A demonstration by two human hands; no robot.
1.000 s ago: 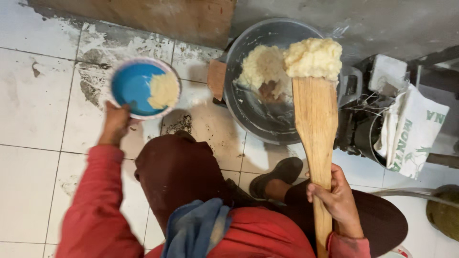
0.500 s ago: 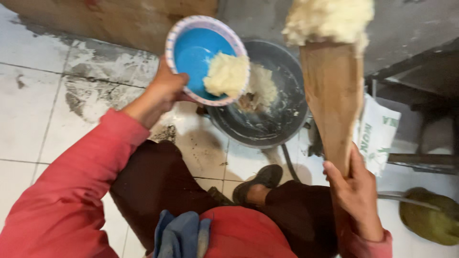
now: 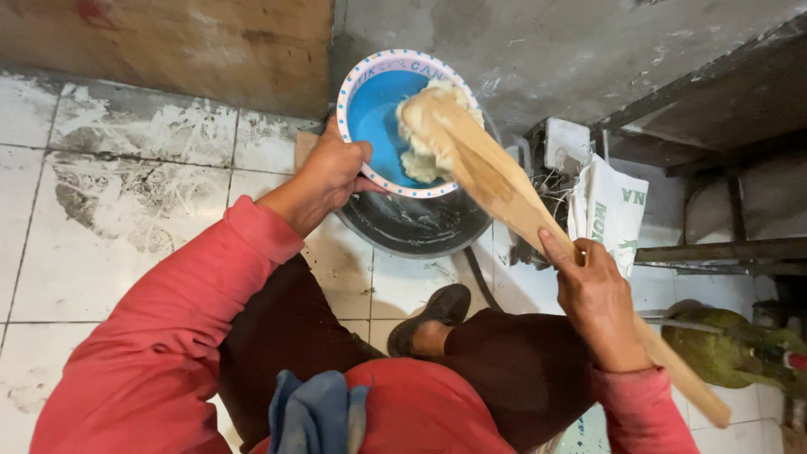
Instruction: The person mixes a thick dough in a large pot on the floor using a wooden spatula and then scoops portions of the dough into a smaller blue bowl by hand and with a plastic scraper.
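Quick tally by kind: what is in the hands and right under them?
Bowl, blue, held by the left hand: 1
Wooden paddle, held by the right hand: 1
Dough lump in the bowl: 1
Dark pot underneath: 1
Total: 4

The left hand [image 3: 328, 172] grips the rim of a blue bowl with a white dotted edge [image 3: 370, 109], held tilted above a dark metal pot [image 3: 412, 223] on the tiled floor [image 3: 126, 193]. The right hand [image 3: 597, 303] clasps the shaft of a long wooden paddle [image 3: 496, 181], whose broad end presses a pale, doughy mash [image 3: 420, 155] into the bowl. A white printed sack [image 3: 609, 210] sits just beside the pot.
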